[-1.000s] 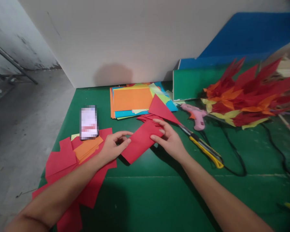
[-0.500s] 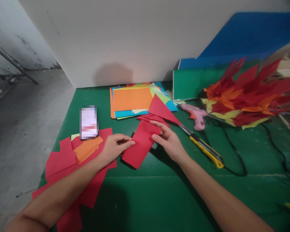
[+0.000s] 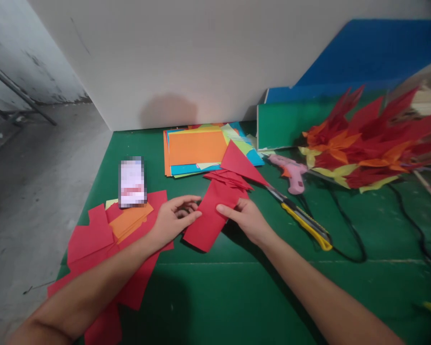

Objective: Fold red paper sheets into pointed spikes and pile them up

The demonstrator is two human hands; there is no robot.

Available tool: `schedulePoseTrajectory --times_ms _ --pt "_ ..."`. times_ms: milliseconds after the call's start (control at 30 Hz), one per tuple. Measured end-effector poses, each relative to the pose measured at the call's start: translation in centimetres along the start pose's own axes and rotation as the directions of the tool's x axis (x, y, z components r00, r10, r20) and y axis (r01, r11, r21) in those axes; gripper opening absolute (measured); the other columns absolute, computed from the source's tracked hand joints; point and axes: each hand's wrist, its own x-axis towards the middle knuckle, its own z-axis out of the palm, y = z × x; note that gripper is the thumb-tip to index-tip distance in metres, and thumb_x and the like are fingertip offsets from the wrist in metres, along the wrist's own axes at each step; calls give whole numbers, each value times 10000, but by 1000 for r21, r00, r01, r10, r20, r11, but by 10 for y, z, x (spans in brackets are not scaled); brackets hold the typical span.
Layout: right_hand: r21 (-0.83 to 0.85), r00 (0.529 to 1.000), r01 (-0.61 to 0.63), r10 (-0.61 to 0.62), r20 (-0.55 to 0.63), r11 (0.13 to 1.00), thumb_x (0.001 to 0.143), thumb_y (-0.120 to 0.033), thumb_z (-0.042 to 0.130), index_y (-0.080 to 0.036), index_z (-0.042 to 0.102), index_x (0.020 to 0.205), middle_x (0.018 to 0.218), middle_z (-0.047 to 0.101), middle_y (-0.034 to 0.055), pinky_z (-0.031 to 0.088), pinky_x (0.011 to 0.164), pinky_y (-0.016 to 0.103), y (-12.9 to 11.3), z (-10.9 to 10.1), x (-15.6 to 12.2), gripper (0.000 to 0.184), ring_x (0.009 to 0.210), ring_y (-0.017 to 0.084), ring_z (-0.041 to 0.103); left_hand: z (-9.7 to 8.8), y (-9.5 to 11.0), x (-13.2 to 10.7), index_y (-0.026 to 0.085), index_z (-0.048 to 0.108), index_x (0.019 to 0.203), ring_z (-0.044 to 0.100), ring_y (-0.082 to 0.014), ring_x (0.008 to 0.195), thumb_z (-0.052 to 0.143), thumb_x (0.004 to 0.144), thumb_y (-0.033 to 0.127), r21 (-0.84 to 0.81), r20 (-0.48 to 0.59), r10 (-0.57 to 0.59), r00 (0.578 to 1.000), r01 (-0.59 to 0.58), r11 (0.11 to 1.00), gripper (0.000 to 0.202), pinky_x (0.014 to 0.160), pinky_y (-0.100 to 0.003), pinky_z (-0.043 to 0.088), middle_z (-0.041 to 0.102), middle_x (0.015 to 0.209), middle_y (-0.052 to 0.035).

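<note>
A narrow folded red paper slants over the green table in front of me, its near end slightly lifted. My right hand grips its right side, thumb flat on top and fingers tucked underneath. At the left edge, my left hand touches the paper with its thumb tip, its other fingers curled and partly hidden by the edge. Just beyond lies a small stack of red paper pieces. A red paper triangle overlaps that stack and the tip of a yellow utility knife.
Red sheets and orange pieces lie at left, by a phone. Behind are stacked coloured sheets. A pink glue gun with a black cord and a red-orange paper flame decoration occupy the right.
My right hand has slid down the paper's right side, thumb now further onto it. The paper has shifted slightly right and nearer. My left index finger has lifted off the edge.
</note>
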Motion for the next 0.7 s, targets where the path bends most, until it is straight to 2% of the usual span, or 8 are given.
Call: schedulePoseTrajectory --times_ms 67,133,267,433,567,700 --pt "4 1000 -2 2 -7 1000 616 -415 796 -191 729 833 908 742 61 511 855 388 0 0 0 318 884 237 675 0 0 0 173 640 1051 622 -125 787 710 746 261 -26 -28 64 998 -64 998 325 677 -221 530 651 878 -46" --pt "4 1000 -4 4 -10 1000 620 -411 795 -191 732 838 926 741 64 509 858 390 0 1 0 316 887 237 674 0 -1 1 177 644 982 625 -125 812 696 761 236 -8 -40 134 990 -134 991 236 715 -232 532 651 910 -49" --pt "-2 1000 -5 5 -3 1000 631 -409 788 -189 731 862 967 738 71 511 856 389 2 0 0 324 884 235 676 -1 0 1 193 690 863 626 -145 904 647 805 209 101 21 216 976 -217 971 74 789 -262 527 663 950 -56" --pt "-19 1000 -1 1 22 1000 645 -421 775 -188 722 927 966 738 75 522 837 392 2 1 1 370 911 250 678 -3 -1 0 208 712 938 635 -151 886 626 822 221 126 56 205 977 -211 969 145 746 -262 535 669 965 -64" --pt "-49 999 -10 13 48 999 647 -423 770 -191 719 925 1011 730 75 527 833 398 1 2 -1 365 925 256 677 -3 -1 1 201 716 926 631 -127 762 670 795 257 170 32 192 981 -195 966 149 676 -246 534 676 944 -62" --pt "-105 993 -20 32 114 994 659 -425 758 -184 720 897 1012 730 75 531 823 399 1 2 -2 341 905 251 681 -3 -1 2 205 722 847 641 -153 845 673 796 262 229 -20 249 968 -238 944 91 758 -282 541 694 897 -55"
